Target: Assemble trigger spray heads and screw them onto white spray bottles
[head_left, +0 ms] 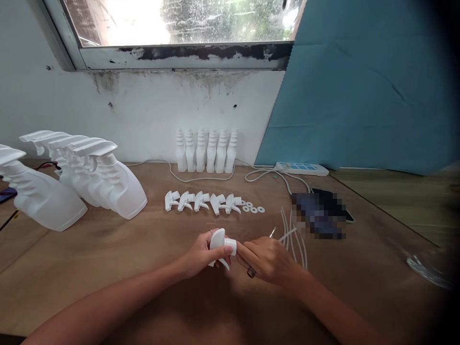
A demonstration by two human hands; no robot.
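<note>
My left hand (201,254) is closed around a white trigger spray head (217,239), its ribbed collar (231,247) pointing right. At the collar's open end are the fingertips of my right hand (268,258). That hand is closed on a slim tool (251,272) with a brown rounded end below the fingers; a shiny metal tip (273,232) shows above the hand. The tool's exact kind is hidden by the fingers, as is anything inside the collar. Beyond my hands lie a row of several white spray heads (201,201) and several small white ring washers (253,210).
Thin white tubes (293,239) lie right of my right hand. Several upright white bottles (211,153) stand against the wall. Large assembled spray bottles (122,187) crowd the left. A power strip (302,168), its cable, a phone (334,206) and a clear plastic item (427,272) are on the right.
</note>
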